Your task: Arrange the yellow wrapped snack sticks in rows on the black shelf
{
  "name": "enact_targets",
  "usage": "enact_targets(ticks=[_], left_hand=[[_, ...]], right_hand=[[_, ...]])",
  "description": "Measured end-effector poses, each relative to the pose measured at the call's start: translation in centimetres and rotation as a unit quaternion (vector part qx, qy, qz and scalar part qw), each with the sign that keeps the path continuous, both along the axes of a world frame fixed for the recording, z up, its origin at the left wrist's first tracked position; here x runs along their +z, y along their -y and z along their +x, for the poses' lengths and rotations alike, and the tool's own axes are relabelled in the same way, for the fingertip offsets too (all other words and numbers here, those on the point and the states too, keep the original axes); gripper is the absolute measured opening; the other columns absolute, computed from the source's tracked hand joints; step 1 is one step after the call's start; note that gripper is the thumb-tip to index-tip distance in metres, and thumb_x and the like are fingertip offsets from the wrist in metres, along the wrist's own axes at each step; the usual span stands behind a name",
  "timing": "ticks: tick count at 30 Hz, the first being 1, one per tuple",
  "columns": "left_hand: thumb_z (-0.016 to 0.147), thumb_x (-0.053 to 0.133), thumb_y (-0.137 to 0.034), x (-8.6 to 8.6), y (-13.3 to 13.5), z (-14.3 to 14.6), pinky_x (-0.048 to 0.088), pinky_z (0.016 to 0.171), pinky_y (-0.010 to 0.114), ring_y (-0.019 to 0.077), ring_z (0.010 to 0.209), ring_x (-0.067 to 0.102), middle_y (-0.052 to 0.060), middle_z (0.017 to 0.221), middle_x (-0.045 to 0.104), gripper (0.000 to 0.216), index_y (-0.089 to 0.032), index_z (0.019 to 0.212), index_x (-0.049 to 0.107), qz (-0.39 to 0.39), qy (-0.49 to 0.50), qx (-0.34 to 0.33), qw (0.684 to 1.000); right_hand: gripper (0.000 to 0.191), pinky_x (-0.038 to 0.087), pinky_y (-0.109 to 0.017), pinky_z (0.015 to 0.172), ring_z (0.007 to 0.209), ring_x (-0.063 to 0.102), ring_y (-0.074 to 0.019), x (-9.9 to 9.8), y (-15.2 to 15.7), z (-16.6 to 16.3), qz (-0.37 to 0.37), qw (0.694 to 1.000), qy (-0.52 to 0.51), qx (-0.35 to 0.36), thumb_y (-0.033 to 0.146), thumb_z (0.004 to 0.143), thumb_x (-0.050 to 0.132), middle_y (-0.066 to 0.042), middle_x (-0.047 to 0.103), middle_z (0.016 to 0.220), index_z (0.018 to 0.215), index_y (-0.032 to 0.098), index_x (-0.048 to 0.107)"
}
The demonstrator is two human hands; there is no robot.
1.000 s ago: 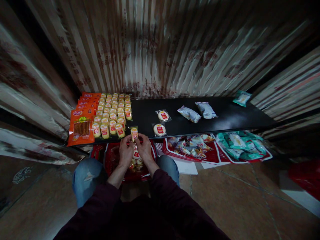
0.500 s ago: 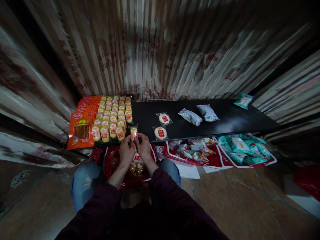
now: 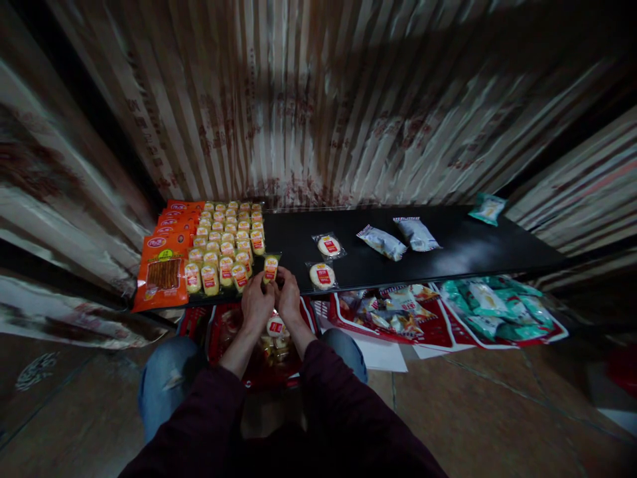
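Between the fingers of my left hand (image 3: 257, 302) and my right hand (image 3: 288, 296), both closed, is a small wrapped snack cake (image 3: 270, 268) with a red and yellow label. It is held upright at the front edge of the black shelf (image 3: 293, 229). Just left of it stand close rows of the same yellow wrapped cakes (image 3: 227, 247). Right of my hands lie two round white packaged crackers (image 3: 322, 275). Under my wrists sits a red basket (image 3: 249, 380) with more wrapped snacks in it, partly hidden by my hands.
Orange snack bags (image 3: 164, 265) overlap at the shelf's left end. Two silvery packets (image 3: 382, 243) and a teal packet (image 3: 488, 208) lie farther right. Below the shelf edge are red baskets of striped packets (image 3: 398, 311) and teal packets (image 3: 497, 309). A striped curtain-like sheet (image 3: 318, 99) hangs behind.
The view has tilted slightly, so the shelf sits a little lower in the picture. Both hands still hold the snack cake at nearly the same spot by the shelf's edge.
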State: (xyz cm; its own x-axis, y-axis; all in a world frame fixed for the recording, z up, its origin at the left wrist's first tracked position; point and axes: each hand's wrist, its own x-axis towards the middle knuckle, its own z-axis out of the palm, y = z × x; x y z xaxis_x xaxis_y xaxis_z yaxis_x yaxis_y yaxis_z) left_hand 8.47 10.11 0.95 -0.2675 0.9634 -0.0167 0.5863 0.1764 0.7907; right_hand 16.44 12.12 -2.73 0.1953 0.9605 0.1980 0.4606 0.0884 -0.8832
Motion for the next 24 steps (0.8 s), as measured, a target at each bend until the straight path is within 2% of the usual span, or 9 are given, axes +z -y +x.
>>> enact_targets(ticks=[6,15,24], left_hand=[[0.081,0.048,-0.02,-0.5,-1.0,-0.1,0.042,0.097,0.035,0.0217,0.108,0.058,0.014,0.121,0.061,0.041,-0.012,0.12,0.056,0.008,0.026,0.006,1.0],[0.082,0.045,-0.019,-1.0,-2.8,0.6,0.038,0.102,0.037,0.0225,0.117,0.053,0.016,0.125,0.058,0.04,-0.01,0.12,0.055,0.023,0.087,0.026,0.996],[0.08,0.045,-0.017,-2.8,-3.9,1.1,0.035,0.107,0.035,0.0207,0.125,0.047,0.013,0.134,0.051,0.038,-0.014,0.116,0.056,0.054,0.133,0.051,0.988]], right_hand=[[0.042,0.049,-0.033,0.084,0.09,0.06,-0.0194,-0.1,-0.7,0.0,0.001,1.0,-0.016,0.01,0.008,0.07,0.052,-0.009,0.064,0.102,0.11,0.016,0.06],[0.043,0.044,-0.03,0.091,0.098,0.055,-0.0188,-0.5,-2.5,-0.2,-0.007,1.0,-0.009,0.029,0.01,0.073,0.047,-0.008,0.062,0.106,0.113,0.018,0.06],[0.043,0.044,-0.029,0.092,0.102,0.054,-0.0184,-0.8,-3.2,-0.6,0.005,0.998,-0.015,0.056,0.01,0.076,0.045,-0.008,0.061,0.108,0.115,0.018,0.059]])
